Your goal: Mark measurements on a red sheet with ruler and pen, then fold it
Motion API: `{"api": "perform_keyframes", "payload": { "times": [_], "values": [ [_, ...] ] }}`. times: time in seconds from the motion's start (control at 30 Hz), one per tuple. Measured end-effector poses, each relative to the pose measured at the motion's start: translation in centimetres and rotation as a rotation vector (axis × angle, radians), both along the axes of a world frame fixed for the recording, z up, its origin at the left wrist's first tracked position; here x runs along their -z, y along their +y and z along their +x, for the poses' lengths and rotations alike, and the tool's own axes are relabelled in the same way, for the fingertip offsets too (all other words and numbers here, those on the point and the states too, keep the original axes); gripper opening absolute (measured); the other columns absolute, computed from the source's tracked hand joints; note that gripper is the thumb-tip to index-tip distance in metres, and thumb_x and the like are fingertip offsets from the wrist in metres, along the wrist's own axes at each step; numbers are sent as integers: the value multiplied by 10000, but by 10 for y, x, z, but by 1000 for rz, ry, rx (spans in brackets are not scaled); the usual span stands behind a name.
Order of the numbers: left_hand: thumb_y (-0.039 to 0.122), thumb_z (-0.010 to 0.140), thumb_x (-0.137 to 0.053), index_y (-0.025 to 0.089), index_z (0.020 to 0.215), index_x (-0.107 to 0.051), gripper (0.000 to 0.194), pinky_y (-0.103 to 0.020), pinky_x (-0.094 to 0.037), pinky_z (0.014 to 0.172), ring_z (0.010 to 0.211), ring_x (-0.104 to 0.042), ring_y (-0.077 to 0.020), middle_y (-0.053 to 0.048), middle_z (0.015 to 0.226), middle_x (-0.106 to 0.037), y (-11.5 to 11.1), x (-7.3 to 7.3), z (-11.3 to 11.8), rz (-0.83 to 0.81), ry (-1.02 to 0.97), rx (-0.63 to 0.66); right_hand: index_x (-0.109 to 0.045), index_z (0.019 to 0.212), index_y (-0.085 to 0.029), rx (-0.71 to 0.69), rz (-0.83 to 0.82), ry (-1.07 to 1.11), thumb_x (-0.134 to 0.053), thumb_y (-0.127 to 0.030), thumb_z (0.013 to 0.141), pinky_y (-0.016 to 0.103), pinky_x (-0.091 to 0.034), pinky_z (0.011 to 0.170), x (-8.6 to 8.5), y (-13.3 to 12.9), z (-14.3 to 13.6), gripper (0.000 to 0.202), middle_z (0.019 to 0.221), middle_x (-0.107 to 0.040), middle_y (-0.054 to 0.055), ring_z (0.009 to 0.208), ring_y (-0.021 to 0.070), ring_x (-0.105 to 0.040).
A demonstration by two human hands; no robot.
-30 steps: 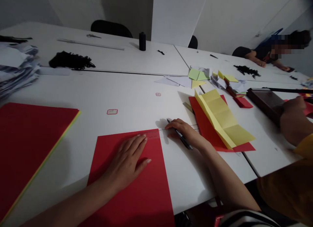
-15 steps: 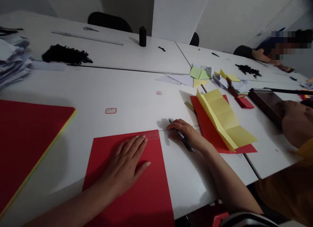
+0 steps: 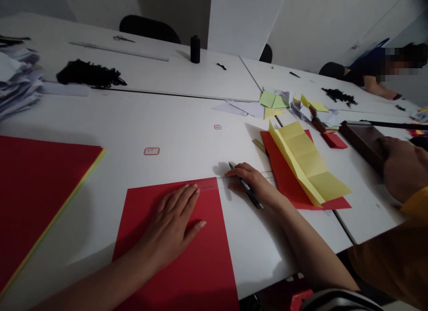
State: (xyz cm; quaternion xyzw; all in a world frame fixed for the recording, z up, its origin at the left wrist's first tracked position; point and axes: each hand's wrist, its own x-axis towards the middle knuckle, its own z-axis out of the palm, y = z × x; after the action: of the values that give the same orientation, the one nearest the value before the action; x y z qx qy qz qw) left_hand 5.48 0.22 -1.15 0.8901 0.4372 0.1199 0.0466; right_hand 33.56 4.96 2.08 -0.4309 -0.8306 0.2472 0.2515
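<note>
A red sheet lies on the white table in front of me. Across its top edge runs a clear ruler, which extends to the right past the sheet's corner. My left hand rests flat on the sheet, fingers stretched out, its fingertips at the ruler's left part. Just right of the sheet, my right hand is closed on a black pen and sits over the ruler. The underside of the right hand is hidden.
Red sheets with a yellow edge lie at left. Folded yellow paper on red sheets stands at right, near a co-worker's hand at a dark box. Black cord and a black spool are farther back.
My right hand and the pen have shifted slightly left. My left hand has moved very slightly left with the ruler. The person at the far right has leaned differently, with a forearm on the table.
</note>
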Motion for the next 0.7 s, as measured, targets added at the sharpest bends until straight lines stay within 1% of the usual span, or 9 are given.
{"api": "perform_keyframes", "payload": {
  "times": [0.23, 0.5, 0.7],
  "values": [
    [528, 952, -385, 198, 1487, -272, 639, -439, -285, 1094, 1344, -368, -276, -85, 1489, -394, 0, -1, 0, 13, 1, 6, -580, 1165, -261, 1, -5, -5, -526, -235, 921, 369, -505, 844, 1, 1, 0, 251, 1030, -599, 60, 947, 202, -574],
    [529, 948, -392, 207, 1506, -226, 665, -447, -287, 1086, 1351, -361, -281, -81, 1502, -375, 1, 1, 0, 10, -6, 15, -585, 1152, -257, 1, 9, -2, -522, -198, 917, 371, -509, 834, 0, 1, 0, 251, 1008, -606, 61, 945, 201, -578],
    [522, 954, -390, 187, 1490, -256, 646, -438, -267, 1084, 1356, -352, -266, -76, 1507, -371, 0, 1, -1, 54, 26, 20, -584, 1159, -268, 2, 7, 7, -522, -206, 918, 361, -501, 837, 3, 1, 2, 256, 1007, -598, 54, 947, 197, -575]
  ]
}}
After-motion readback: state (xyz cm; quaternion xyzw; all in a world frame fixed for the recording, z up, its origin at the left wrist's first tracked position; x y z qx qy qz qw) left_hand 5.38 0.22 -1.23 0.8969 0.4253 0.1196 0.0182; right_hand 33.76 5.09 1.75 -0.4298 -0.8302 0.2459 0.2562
